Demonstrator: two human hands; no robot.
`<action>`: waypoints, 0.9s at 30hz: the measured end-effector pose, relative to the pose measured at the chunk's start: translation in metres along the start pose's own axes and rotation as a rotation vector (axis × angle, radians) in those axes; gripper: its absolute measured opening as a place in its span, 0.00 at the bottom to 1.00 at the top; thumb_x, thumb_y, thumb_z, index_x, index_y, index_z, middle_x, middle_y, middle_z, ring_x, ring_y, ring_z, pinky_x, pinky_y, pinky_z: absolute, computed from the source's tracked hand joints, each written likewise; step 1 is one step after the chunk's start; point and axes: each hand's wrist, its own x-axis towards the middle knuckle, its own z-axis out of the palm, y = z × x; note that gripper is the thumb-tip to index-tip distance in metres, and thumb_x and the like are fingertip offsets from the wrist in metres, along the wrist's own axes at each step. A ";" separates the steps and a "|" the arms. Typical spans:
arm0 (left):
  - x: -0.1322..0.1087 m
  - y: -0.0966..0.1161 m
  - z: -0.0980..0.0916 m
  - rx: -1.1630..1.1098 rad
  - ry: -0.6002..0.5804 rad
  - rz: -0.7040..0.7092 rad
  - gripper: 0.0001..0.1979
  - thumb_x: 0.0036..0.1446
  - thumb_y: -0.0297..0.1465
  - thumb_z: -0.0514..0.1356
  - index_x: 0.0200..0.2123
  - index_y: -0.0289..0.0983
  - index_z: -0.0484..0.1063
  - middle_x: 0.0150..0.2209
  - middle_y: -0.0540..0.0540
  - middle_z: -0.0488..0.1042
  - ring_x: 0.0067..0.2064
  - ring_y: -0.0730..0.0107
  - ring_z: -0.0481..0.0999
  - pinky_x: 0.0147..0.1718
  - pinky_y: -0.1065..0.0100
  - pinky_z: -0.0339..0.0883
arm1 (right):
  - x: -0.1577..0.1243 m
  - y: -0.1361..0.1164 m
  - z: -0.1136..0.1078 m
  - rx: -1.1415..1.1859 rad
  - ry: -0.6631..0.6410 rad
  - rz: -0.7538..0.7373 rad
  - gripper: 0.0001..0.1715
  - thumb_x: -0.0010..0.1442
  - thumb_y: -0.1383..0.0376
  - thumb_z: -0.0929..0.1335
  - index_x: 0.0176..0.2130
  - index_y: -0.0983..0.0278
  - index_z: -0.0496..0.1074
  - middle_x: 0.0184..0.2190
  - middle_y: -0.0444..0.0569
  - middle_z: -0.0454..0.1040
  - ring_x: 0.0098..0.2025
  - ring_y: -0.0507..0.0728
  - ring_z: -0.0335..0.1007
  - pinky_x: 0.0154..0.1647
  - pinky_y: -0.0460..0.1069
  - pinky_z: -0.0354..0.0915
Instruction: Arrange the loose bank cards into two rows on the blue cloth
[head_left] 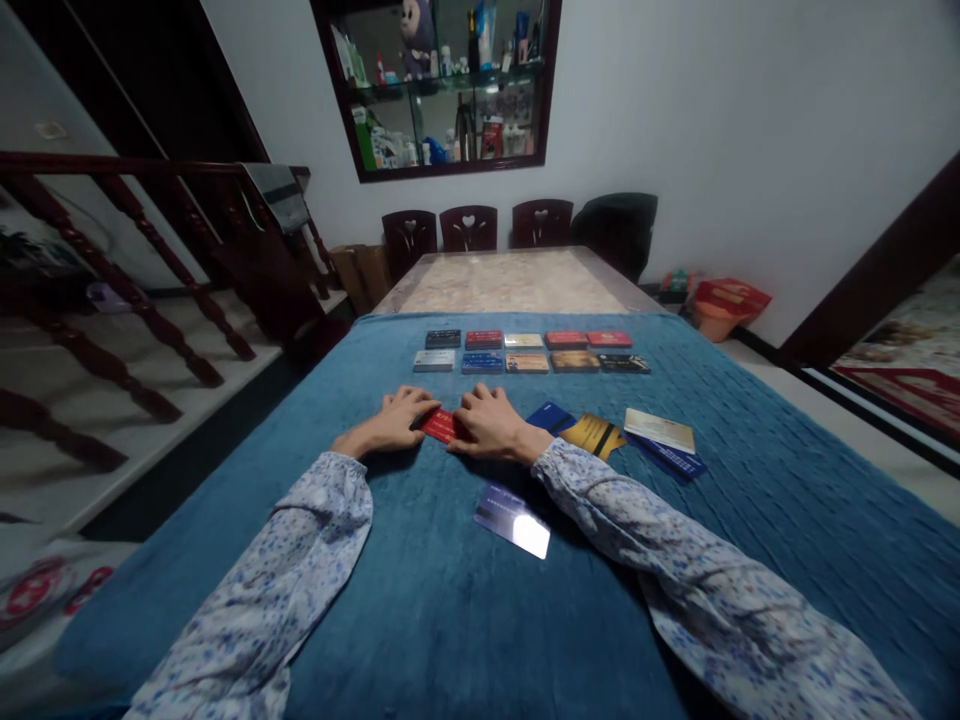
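Note:
A red card (440,426) lies low over the blue cloth between my two hands. My left hand (396,418) has its fingers closed on the card's left end, where a dark edge shows beside the red. From the other side, my right hand (491,424) grips the right end with bent fingers. A shiny purple card (513,518) rests on the cloth nearer to me. By my right wrist are a blue card (550,415) and a yellow card (595,435). Further right, a pale gold card (660,429) overlaps a dark blue card (679,462).
Two rows of cards, among them a black card (443,339) and an orange card (526,363), lie beyond my hands. The blue cloth (405,590) covers the near part of a long table (510,280). Chairs (469,228) stand at its far end; a wooden railing (150,240) runs along the left.

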 end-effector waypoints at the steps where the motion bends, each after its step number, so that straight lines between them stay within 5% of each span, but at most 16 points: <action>1: -0.001 -0.001 -0.001 0.003 -0.008 -0.001 0.32 0.52 0.29 0.58 0.62 0.41 0.66 0.61 0.39 0.65 0.64 0.45 0.57 0.59 0.42 0.55 | 0.000 0.000 0.001 0.001 0.003 -0.007 0.33 0.64 0.43 0.65 0.50 0.67 0.76 0.51 0.62 0.72 0.54 0.68 0.60 0.49 0.60 0.59; 12: -0.019 -0.012 -0.007 -0.008 -0.053 -0.024 0.27 0.55 0.35 0.62 0.59 0.41 0.69 0.59 0.41 0.67 0.61 0.48 0.61 0.59 0.46 0.58 | 0.000 0.003 -0.002 0.019 -0.032 0.000 0.33 0.63 0.43 0.65 0.51 0.66 0.76 0.52 0.64 0.70 0.54 0.69 0.58 0.50 0.61 0.60; 27: -0.022 -0.029 0.002 -0.113 0.072 0.121 0.22 0.56 0.38 0.62 0.53 0.38 0.73 0.48 0.42 0.73 0.51 0.57 0.71 0.54 0.59 0.64 | 0.004 0.011 0.003 0.037 0.021 -0.088 0.29 0.62 0.44 0.67 0.48 0.65 0.76 0.50 0.60 0.72 0.54 0.66 0.58 0.47 0.57 0.57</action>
